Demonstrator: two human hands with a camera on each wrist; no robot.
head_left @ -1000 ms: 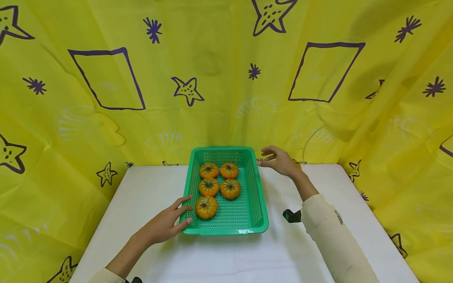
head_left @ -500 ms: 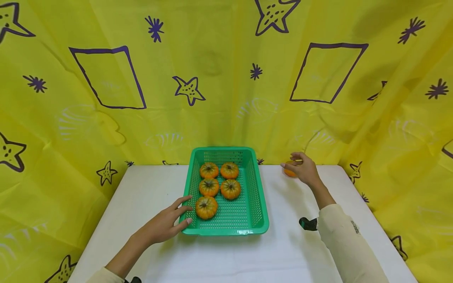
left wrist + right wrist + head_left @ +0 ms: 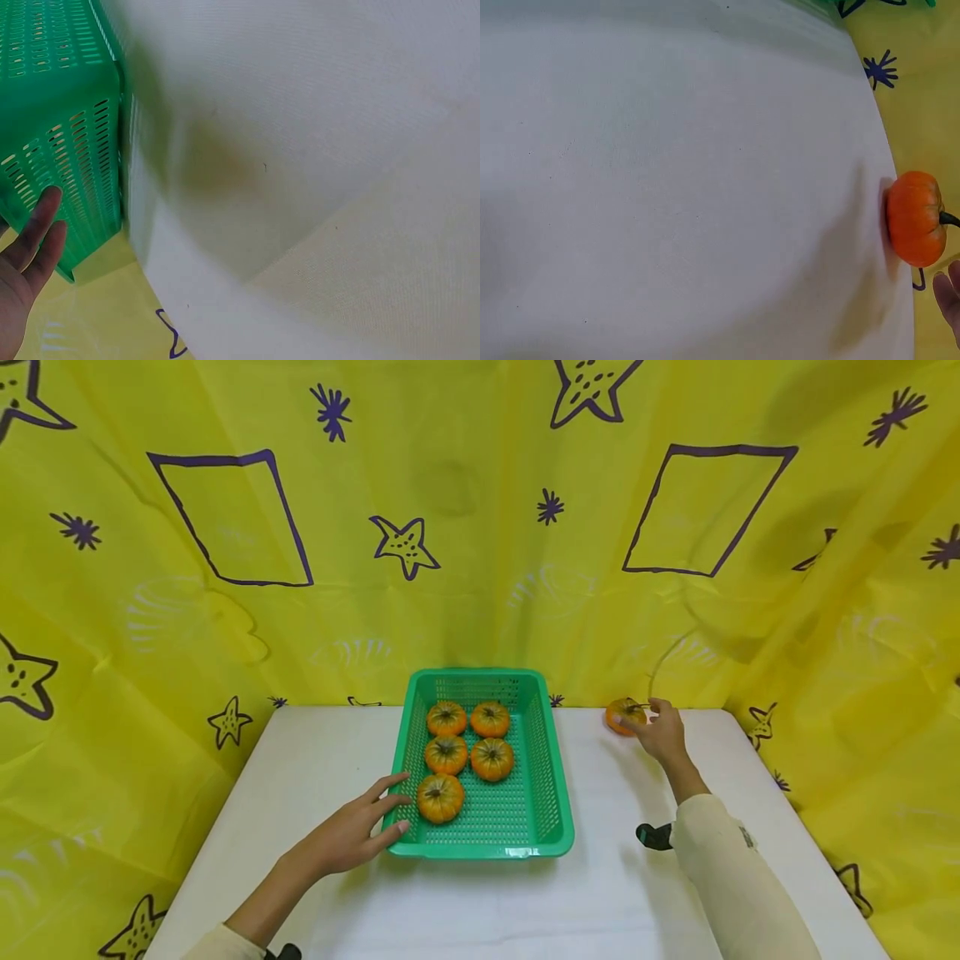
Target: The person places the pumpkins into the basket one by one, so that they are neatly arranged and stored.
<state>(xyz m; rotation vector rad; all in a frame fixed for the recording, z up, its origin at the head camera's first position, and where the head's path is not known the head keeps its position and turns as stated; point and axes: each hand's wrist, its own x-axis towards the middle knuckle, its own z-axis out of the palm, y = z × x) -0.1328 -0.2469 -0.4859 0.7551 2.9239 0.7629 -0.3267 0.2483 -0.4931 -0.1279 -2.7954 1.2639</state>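
A green plastic basket [image 3: 557, 785] stands on the white table and holds several small orange pumpkins [image 3: 440, 798]. My left hand [image 3: 352, 833] is at the basket's near left side, its fingers spread and touching the rim. In the left wrist view, fingers [image 3: 46, 259] lie against the perforated wall [image 3: 82, 161]. Near the table's back edge, another pumpkin [image 3: 624, 715] sits to the right of the basket. My right hand [image 3: 663, 732] is beside it, thumb and fingers parted. The right wrist view shows a gap between the fingertips [image 3: 946, 296] and that pumpkin [image 3: 915, 219].
A yellow curtain [image 3: 465, 610] with purple drawings hangs close behind the table and along both sides. White table surface [image 3: 487, 910] extends in front of the basket and on either side of it.
My right hand has moved right, away from the basket's edge to the lone pumpkin, which shows more fully now. The left hand and basket have stayed put.
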